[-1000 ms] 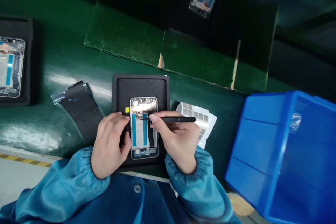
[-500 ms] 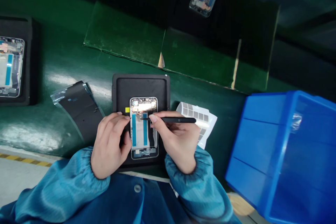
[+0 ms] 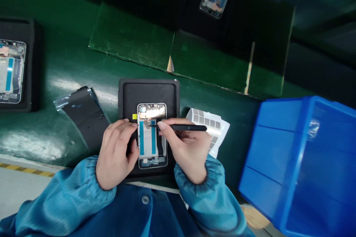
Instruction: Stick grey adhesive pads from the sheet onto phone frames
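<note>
An opened smartphone (image 3: 152,158) lies in a black tray (image 3: 150,90), its inner parts bare, with blue strips along a pale battery area. My left hand (image 3: 116,155) rests at its left edge, the fingertips touching the frame; thumb and index finger are apart and grip nothing. Black tweezers (image 3: 189,127) are pinched in my right hand (image 3: 191,148). Their tip points left and reaches over the upper part of the battery area, by a small pale flap. Whether the tip touches the flap I cannot tell.
A black film sheet (image 3: 83,114) lies left of the tray. At right, a white sheet of grey stickers (image 3: 208,120) sits partly behind my right hand. A blue bin (image 3: 264,148) stands farther right. More opened phones lie at far left (image 3: 11,77) and on a raised green board (image 3: 133,40).
Both hands and the tweezers keep nearly the same place over the phone. The whole view has shifted only very slightly.
</note>
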### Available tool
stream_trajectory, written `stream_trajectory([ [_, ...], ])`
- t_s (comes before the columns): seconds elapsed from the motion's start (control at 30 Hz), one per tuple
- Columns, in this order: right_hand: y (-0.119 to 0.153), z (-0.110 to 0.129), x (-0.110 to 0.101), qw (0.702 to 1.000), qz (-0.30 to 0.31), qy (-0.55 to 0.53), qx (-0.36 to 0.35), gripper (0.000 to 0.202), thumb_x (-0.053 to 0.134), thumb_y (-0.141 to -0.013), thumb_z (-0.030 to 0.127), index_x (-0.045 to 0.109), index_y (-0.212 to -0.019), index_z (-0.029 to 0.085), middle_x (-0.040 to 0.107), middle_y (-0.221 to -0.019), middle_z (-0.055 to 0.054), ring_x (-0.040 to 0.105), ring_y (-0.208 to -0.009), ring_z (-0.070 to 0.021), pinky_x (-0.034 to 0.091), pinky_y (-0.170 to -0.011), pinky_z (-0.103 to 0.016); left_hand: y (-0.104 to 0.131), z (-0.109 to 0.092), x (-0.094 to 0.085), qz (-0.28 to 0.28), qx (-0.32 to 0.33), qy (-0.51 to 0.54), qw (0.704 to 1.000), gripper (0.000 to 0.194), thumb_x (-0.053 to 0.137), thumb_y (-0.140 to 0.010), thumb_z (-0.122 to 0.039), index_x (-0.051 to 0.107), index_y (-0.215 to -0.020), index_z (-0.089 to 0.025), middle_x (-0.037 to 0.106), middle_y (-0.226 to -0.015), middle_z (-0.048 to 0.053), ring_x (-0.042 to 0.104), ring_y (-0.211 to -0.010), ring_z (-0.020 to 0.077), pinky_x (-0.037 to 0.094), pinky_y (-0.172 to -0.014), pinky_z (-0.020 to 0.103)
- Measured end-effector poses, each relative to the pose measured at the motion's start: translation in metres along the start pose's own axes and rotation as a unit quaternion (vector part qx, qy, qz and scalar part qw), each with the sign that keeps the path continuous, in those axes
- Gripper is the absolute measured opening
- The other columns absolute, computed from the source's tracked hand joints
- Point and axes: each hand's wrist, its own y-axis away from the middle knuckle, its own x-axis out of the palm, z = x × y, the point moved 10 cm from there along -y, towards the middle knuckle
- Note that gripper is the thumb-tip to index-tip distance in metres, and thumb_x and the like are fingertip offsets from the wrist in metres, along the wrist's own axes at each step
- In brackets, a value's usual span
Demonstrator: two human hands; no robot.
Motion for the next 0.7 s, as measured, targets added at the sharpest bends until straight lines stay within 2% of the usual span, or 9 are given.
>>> stream_trajectory([
  [0.7, -0.0005, 0.0022, -0.0001, 1.0, -0.007, -0.005, 0.002, 0.009, 0.082, -0.079, 0.029, 0.078, -0.081, 0.021, 0.077, -0.073, -0.001, 0.073, -0.06, -0.0161, 0.061, -0.057, -0.026, 0.0006, 0.0, 0.0001, -0.003, 0.003, 0.001, 1.0, 0.046, 0.058, -0.085, -0.005, 0.049, -0.129, -0.014, 0.065, -0.118, 0.013, 0.056, -0.124, 0.028, 0.047, -0.107, 0.043],
])
